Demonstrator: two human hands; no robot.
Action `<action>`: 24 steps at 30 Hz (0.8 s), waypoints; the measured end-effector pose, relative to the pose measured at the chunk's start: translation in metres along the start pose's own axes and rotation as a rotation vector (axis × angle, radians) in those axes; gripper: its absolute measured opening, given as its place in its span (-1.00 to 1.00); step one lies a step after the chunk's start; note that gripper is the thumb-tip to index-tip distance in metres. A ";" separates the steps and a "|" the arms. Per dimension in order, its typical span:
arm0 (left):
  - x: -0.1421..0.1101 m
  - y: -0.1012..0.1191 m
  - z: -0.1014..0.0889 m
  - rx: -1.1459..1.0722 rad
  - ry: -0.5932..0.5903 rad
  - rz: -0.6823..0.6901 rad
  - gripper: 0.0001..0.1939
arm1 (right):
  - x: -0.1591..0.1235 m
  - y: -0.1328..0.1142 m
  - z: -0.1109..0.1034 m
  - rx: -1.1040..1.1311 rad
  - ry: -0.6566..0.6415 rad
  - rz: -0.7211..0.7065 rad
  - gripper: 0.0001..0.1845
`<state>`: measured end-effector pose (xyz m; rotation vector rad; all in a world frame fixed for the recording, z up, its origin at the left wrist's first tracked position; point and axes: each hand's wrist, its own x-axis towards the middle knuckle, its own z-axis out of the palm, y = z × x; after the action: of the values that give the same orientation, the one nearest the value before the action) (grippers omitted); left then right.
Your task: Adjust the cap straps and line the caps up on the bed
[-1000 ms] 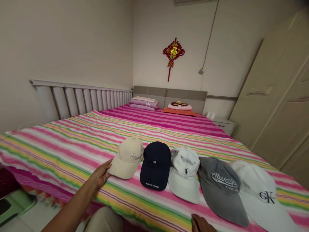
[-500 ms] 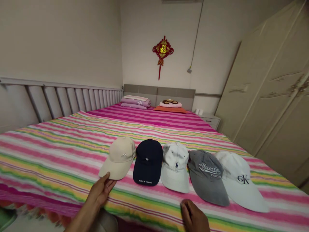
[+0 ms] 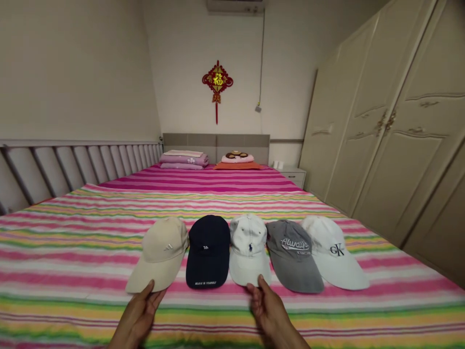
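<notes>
Five-cap row aside, the beige cap [image 3: 165,252] lies at the left end on the striped bed. My left hand [image 3: 140,310] pinches its brim edge, thumb on top and fingers underneath. Right of it is a navy cap [image 3: 208,252] with small white lettering on its brim. In the middle sits a white cap [image 3: 250,242] with a dark horse-rider logo. My right hand [image 3: 269,310] is at the front of its brim, thumb over the edge and the other fingers curled. A grey cap [image 3: 296,261] with white script overlaps another white cap [image 3: 337,257] with dark letters.
Folded purple bedding [image 3: 185,160] and a pink folded stack [image 3: 238,159] lie by the headboard [image 3: 189,140]. A slatted rail [image 3: 90,160] runs along the left. At the right stand a small nightstand [image 3: 296,177] and a tall wardrobe [image 3: 385,165]. A red ornament [image 3: 217,80] hangs on the wall.
My right hand has moved from the bed up to the middle white cap's brim, its thumb now extended. My left hand stays on the beige cap's brim. The view has turned right.
</notes>
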<state>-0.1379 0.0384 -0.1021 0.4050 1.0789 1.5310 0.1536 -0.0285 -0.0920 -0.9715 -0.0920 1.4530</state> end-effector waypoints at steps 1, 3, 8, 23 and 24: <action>0.001 0.000 0.000 0.002 -0.002 0.003 -0.60 | 0.002 -0.003 0.000 0.040 0.018 0.016 -0.76; 0.002 -0.001 0.000 0.003 -0.002 0.007 -0.61 | 0.004 -0.006 -0.001 0.102 0.042 0.054 -0.77; 0.002 -0.002 0.000 -0.007 -0.013 0.027 -0.62 | 0.002 -0.007 -0.003 0.191 0.034 0.112 -0.82; -0.003 -0.007 0.004 -0.020 0.020 0.035 -0.62 | -0.007 0.003 -0.008 0.174 0.059 0.091 -0.77; -0.004 -0.008 0.004 -0.021 0.017 0.036 -0.62 | -0.010 0.007 -0.007 0.146 0.044 0.103 -0.76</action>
<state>-0.1292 0.0361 -0.1052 0.3995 1.0729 1.5794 0.1503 -0.0415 -0.0955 -0.8992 0.0967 1.5095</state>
